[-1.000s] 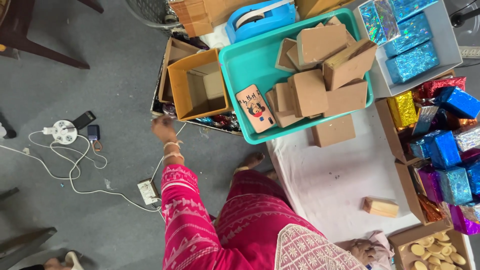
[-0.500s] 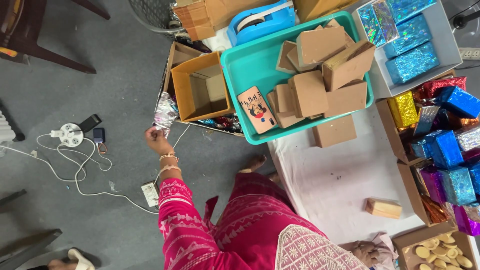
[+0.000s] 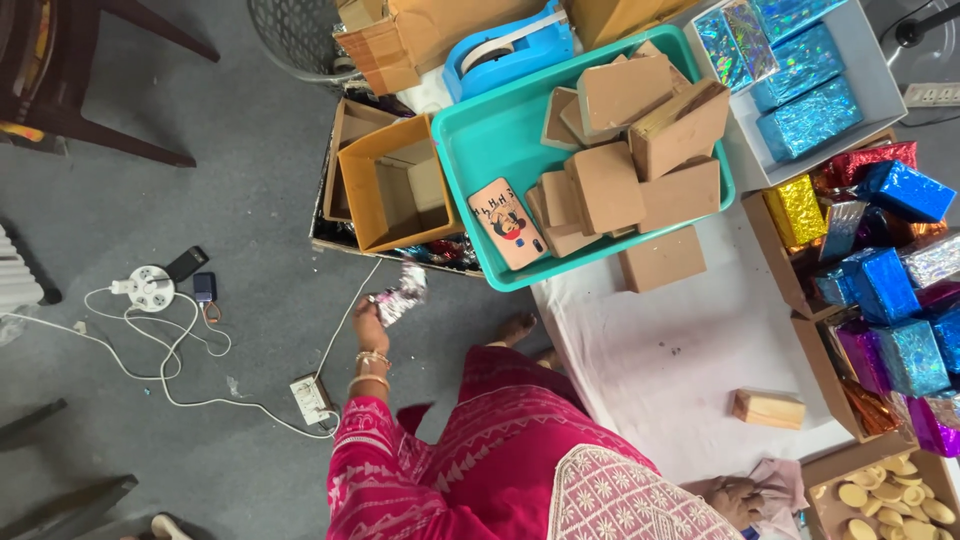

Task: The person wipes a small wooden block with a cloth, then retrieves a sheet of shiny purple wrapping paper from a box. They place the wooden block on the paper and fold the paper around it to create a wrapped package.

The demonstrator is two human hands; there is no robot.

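My left hand (image 3: pixel 369 327), with gold bangles on the wrist, is stretched out over the grey floor and holds a crumpled shiny foil wrapper (image 3: pixel 401 296). It is a little in front of an open brown cardboard box (image 3: pixel 372 190). My right hand (image 3: pixel 738 496) lies low at the bottom edge on the white cloth (image 3: pixel 680 350), touching a pale pink piece (image 3: pixel 778 480); its grip is hidden. A small wooden block (image 3: pixel 768 408) lies on the cloth near it. My lap is covered by a pink dress.
A teal tray (image 3: pixel 500 150) holds several brown boxes and a phone-shaped case (image 3: pixel 507 222). Foil-wrapped blue, gold and red boxes (image 3: pixel 880 280) fill cartons at the right. White cables, a round socket (image 3: pixel 148 286) and a power strip (image 3: pixel 311 398) lie on the floor.
My left hand has picked the foil wrapper up from beside the cardboard box and drawn it back toward my body. The view has shifted slightly.
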